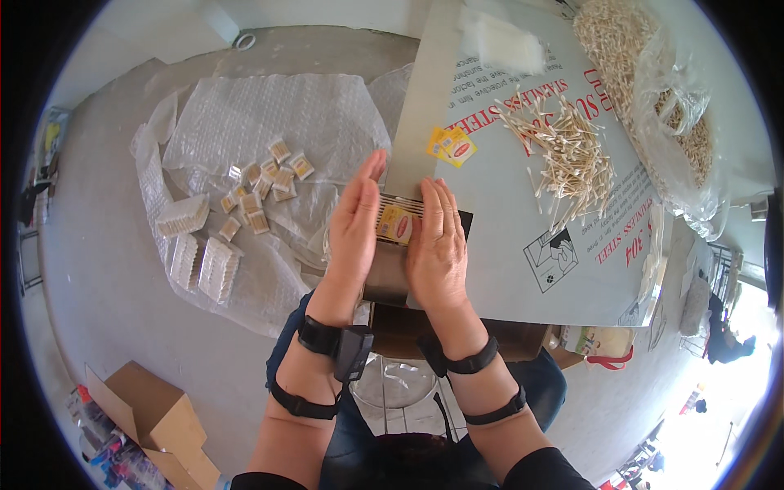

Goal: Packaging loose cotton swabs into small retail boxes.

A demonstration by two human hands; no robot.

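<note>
A small pack of cotton swabs (398, 224) with a yellow label sits at the table's left edge, over a bare metal surface. My left hand (353, 224), fingers stretched out and palm turned inward, presses against its left side. Against the right side lies my right hand (438, 245), its fingers straight and close together. Between them the two hands hold the pack, whose swab sticks show in a row above the label. To the right, a loose heap of cotton swabs (567, 159) covers part of the table, and yellow label cards (452, 147) lie beyond my right fingertips.
Finished-looking small swab packs (263, 184) and white stacked bundles (219, 268) rest on bubble wrap (278, 102) at the left. A plastic bag of swabs (686, 122) stands at the far right. An open cardboard box (151, 408) is on the floor, lower left.
</note>
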